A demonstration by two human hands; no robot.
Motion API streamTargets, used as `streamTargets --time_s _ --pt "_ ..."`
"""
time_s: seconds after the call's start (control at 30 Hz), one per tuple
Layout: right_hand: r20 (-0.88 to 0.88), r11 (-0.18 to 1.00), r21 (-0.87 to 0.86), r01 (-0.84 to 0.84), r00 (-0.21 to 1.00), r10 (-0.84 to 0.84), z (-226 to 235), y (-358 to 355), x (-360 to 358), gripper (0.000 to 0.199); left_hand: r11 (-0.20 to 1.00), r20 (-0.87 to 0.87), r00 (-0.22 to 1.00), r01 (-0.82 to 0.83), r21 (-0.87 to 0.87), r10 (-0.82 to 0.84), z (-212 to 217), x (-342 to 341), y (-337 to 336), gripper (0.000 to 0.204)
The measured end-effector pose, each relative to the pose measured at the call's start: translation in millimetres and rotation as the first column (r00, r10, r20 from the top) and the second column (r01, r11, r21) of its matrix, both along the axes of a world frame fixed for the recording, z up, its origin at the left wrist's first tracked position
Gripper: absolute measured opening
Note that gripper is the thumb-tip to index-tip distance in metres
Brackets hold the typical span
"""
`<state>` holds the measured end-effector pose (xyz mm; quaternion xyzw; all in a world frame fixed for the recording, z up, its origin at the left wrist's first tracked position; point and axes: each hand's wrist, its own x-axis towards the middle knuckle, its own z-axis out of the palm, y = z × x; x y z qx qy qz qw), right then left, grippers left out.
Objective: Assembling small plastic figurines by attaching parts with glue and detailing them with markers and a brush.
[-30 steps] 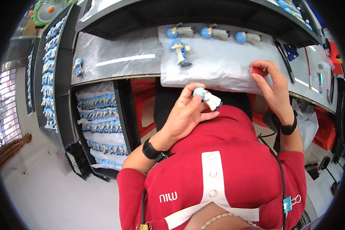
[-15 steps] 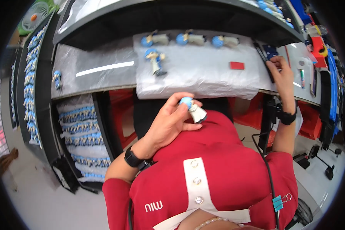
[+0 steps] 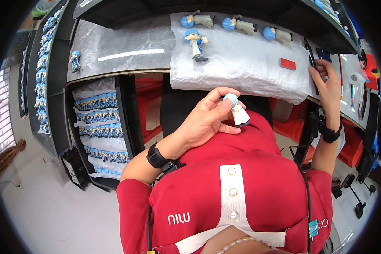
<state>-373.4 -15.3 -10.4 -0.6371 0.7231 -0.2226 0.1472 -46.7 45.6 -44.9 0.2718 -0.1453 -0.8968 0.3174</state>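
Observation:
My left hand [image 3: 204, 120] grips a small figurine [image 3: 239, 113] with blue hair and a pale coat, thumb and fingers at its head, just in front of the table's near edge. On the right of the table, my right hand [image 3: 329, 89] has its fingers curled together; what lies between them, if anything, I cannot make out. Beside those fingers lie a long dark strip [image 3: 311, 59] and a dark blue item [image 3: 324, 55]. A similar figurine [image 3: 195, 45] rests on the white wrapping sheet [image 3: 237, 63], below a row of three figurines [image 3: 241, 26] lying on their sides.
A small red block [image 3: 288, 64] lies on the sheet's right part. Another figurine [image 3: 75, 62] is at the table's left end. Below it, a black tray [image 3: 129, 114] holds rows of figurines. A dark shelf [image 3: 258, 10] spans the back; red stools [image 3: 144, 103] stand under the table.
The whole view has shifted, with the table now higher and further right in the picture. My left hand still holds the figurine; my right hand stays by the dark strip.

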Motion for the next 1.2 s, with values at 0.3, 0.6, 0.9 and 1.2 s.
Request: streamTargets --time_s 0.3,0.6,0.9,1.2 --pt "0.143 0.994 -0.113 0.008 0.99 0.008 29.0 24.8 -30.8 0.033 0.998 0.021 0.998 0.06 -0.026 -0.06 2.8 1.4 -4.5 0.037" --pt "0.328 0.743 0.102 -0.661 0.728 0.602 25.6 39.4 74.4 0.025 0.993 0.122 0.988 0.105 -0.061 -0.097 4.7 -0.7 -3.8 0.04" --pt "0.329 0.599 0.107 -0.794 0.597 0.732 16.9 43.8 98.3 0.048 0.987 0.15 0.981 0.139 -0.083 -0.125 3.5 -0.1 -1.8 0.039" --pt "0.181 0.588 0.153 -0.794 0.607 0.774 12.1 51.4 104.9 0.048 0.989 0.152 0.98 0.141 -0.054 -0.131 4.7 -2.1 -1.3 0.039"
